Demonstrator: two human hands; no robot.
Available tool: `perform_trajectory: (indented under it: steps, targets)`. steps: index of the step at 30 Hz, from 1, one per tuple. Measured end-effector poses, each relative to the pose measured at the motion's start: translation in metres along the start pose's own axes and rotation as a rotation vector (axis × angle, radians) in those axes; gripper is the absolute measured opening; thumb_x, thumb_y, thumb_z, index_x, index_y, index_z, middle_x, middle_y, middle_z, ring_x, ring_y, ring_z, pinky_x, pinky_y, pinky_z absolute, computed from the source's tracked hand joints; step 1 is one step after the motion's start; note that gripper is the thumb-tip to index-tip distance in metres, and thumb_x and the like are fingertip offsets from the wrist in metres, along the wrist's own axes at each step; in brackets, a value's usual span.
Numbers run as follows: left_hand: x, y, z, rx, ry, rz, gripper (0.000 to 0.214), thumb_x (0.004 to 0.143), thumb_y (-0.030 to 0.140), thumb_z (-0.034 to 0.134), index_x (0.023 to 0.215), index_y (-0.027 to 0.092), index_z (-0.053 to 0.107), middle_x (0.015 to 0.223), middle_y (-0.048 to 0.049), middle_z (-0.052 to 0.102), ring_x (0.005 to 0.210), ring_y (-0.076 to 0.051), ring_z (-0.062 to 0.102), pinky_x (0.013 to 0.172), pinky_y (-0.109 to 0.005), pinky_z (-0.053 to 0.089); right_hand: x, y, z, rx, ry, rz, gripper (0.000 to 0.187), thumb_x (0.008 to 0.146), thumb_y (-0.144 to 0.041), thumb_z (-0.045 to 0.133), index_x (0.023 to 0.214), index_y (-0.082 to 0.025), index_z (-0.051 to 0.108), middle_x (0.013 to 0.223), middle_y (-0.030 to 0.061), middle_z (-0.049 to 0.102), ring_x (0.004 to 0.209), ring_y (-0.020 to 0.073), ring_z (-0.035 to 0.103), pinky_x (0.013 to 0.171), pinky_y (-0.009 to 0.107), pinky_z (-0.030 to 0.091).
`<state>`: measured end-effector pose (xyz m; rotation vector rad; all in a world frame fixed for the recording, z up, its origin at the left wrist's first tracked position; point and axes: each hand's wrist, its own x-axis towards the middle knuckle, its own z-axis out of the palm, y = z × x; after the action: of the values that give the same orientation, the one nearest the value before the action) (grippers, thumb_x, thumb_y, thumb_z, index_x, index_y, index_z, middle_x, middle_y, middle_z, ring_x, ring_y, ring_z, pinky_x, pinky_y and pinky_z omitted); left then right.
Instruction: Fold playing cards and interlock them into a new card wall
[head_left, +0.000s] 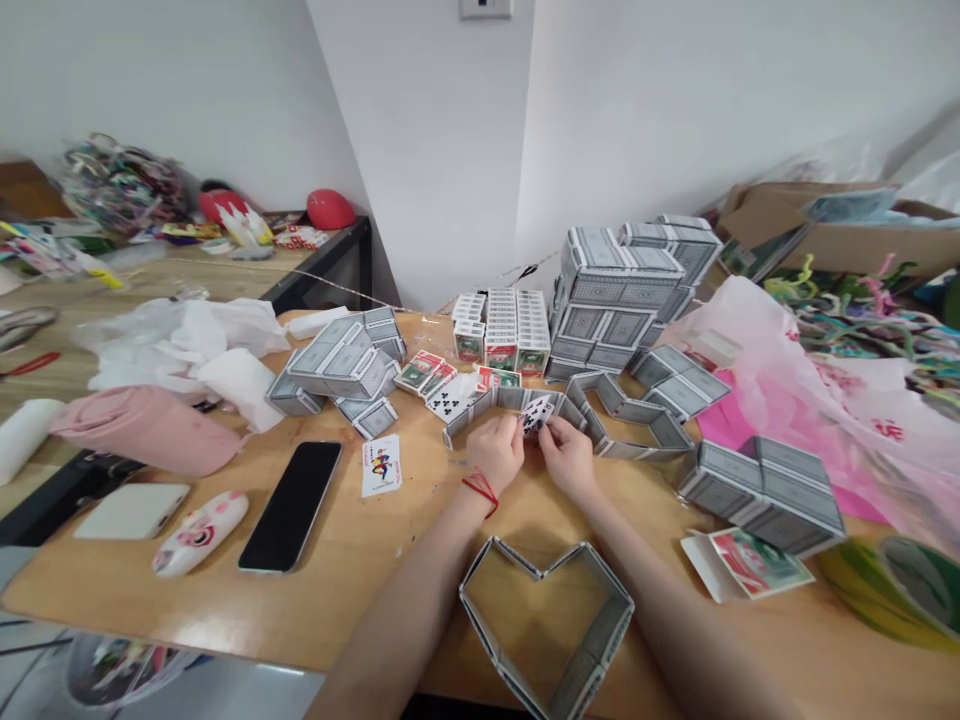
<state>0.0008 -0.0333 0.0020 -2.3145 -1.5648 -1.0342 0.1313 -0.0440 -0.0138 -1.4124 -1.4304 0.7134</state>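
My left hand (496, 452), with a red string at the wrist, pinches the left side of a few playing cards (535, 414). From the other side my right hand (568, 455) grips the same cards, so both hands are closed on them. Just behind the hands runs an angled strip of folded cards (510, 398) standing on edge. Between my forearms, near the front edge, stands a heart-shaped frame of folded cards (495, 640). To the left lies a joker card (381, 466) face up. Loose cards (450, 402) lie beyond my left hand.
Card boxes (501, 330) stand in rows at the back, beside a tall stack of grey card blocks (615, 290). More blocks (341, 360) sit left. A phone (291, 508), a pink pouch (146, 428), an opened card box (750, 563) and green tape (892, 590) lie around.
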Motion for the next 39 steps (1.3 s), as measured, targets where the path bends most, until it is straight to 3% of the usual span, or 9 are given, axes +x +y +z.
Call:
perform_trajectory:
  steps: [5,14,19,26,32,39]
  targets:
    - [0.000,-0.002,0.002,-0.035,0.010,-0.037,0.024,0.086,0.024,0.036,0.066,0.018,0.047,0.056,-0.0021,0.055,0.054,-0.012,0.052,0.051,-0.026,0.029,0.002,0.001,0.000,0.048,-0.035,0.010,0.026,0.078,-0.035,0.044,0.082,-0.015,0.060,0.072,0.0057,0.063,0.063,0.0170,0.057,0.058,0.026,0.045]
    - [0.003,-0.007,0.001,-0.223,-0.046,-0.105,0.026,0.086,0.023,0.034,0.063,0.018,0.045,0.055,-0.0019,0.054,0.053,-0.012,0.051,0.051,-0.024,0.030,0.005,0.000,-0.005,0.209,-0.210,0.049,0.023,0.078,-0.035,0.044,0.079,-0.016,0.057,0.071,0.0048,0.063,0.066,0.0183,0.060,0.061,0.029,0.049]
    - [0.004,-0.007,-0.002,-0.342,-0.084,-0.148,0.020,0.085,0.021,0.035,0.070,0.018,0.047,0.058,-0.0010,0.055,0.053,-0.011,0.052,0.050,-0.022,0.031,0.002,-0.007,-0.007,0.307,-0.292,0.090,0.020,0.078,-0.034,0.044,0.084,-0.018,0.054,0.075,0.0043,0.065,0.063,0.0171,0.061,0.059,0.029,0.050]
    - [0.005,-0.006,-0.003,-0.271,-0.070,-0.119,0.017,0.085,0.021,0.036,0.082,0.017,0.052,0.063,-0.0026,0.059,0.058,-0.013,0.055,0.052,-0.023,0.033,0.002,-0.011,-0.009,0.334,-0.382,0.106,0.019,0.080,-0.035,0.044,0.077,-0.018,0.052,0.066,0.0030,0.064,0.058,0.0171,0.061,0.057,0.030,0.050]
    - [0.003,-0.004,-0.004,-0.152,-0.033,-0.020,0.020,0.086,0.023,0.035,0.074,0.017,0.049,0.057,-0.0025,0.056,0.054,-0.013,0.055,0.050,-0.025,0.031,0.000,-0.010,-0.006,0.219,-0.307,0.083,0.019,0.080,-0.034,0.041,0.076,-0.018,0.051,0.059,0.0017,0.062,0.054,0.0171,0.060,0.053,0.028,0.048]
    - [0.001,0.000,-0.002,-0.069,-0.015,0.083,0.020,0.086,0.023,0.037,0.069,0.018,0.048,0.055,-0.0018,0.054,0.053,-0.013,0.052,0.050,-0.025,0.030,-0.004,-0.012,-0.004,-0.168,-0.069,-0.042,0.024,0.080,-0.032,0.039,0.062,-0.019,0.046,0.054,0.0008,0.055,0.049,0.0129,0.050,0.047,0.022,0.037]
